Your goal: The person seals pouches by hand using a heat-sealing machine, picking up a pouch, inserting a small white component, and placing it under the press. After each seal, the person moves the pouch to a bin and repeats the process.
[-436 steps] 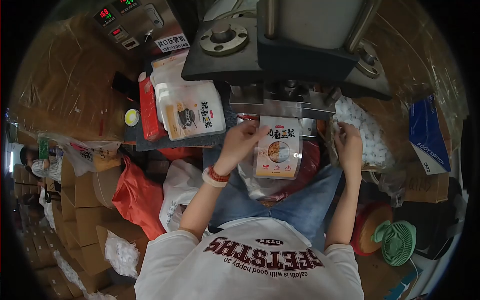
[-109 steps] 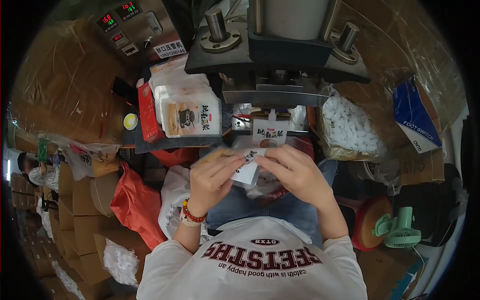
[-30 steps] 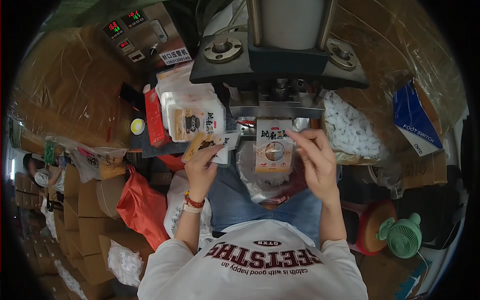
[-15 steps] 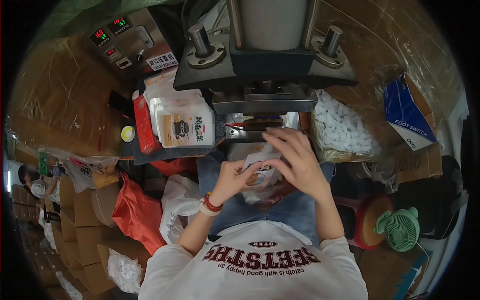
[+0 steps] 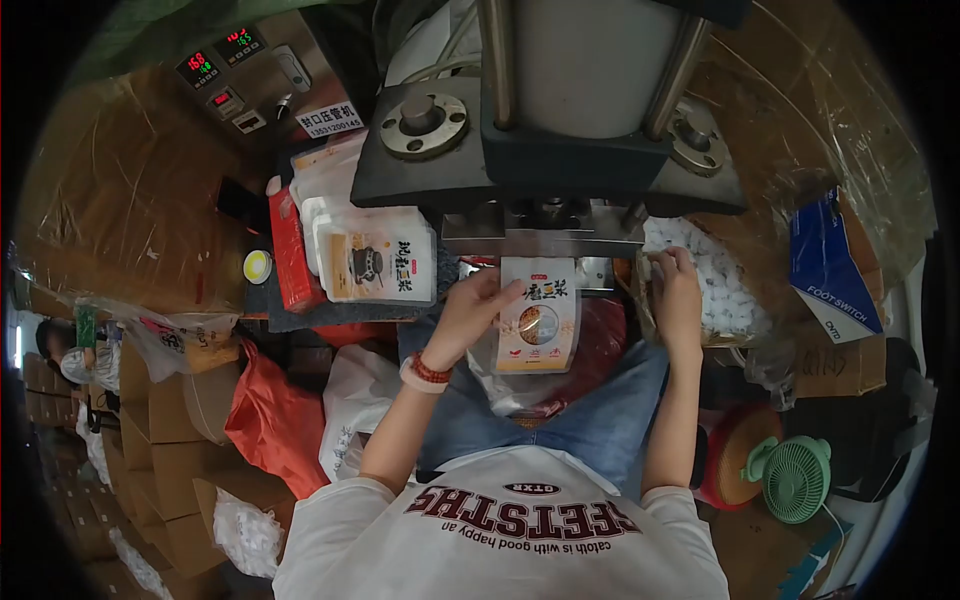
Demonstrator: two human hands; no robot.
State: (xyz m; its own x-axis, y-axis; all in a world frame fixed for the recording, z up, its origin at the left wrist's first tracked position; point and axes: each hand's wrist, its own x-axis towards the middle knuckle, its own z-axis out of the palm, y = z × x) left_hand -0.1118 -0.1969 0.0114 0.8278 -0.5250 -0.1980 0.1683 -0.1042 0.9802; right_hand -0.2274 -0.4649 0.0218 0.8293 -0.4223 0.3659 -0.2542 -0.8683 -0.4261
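My left hand (image 5: 478, 312) is closed on the left edge of a printed pouch (image 5: 540, 345), thumb lying over its front. The pouch is white with a round clear window, and its top end is at the metal jaws (image 5: 545, 245) of a press. My right hand (image 5: 677, 300) is at the left side of an open box of small white plastic pieces (image 5: 725, 285). Its fingers are bent together, and whatever lies between them is hidden. Below the held pouch, a clear plastic bag (image 5: 515, 392) lies over my lap.
A stack of similar pouches (image 5: 385, 260) lies on a grey mat beside a red box (image 5: 292, 250). The press (image 5: 580, 140) stands ahead, with a control panel (image 5: 285, 85) at its left. A foot-switch box (image 5: 835, 260) and a green fan (image 5: 797, 480) are to the right.
My right hand has left the pouch and moved right to the box of white pieces. My left hand now holds the pouch flat and upright near the jaws. The view has shifted slightly.
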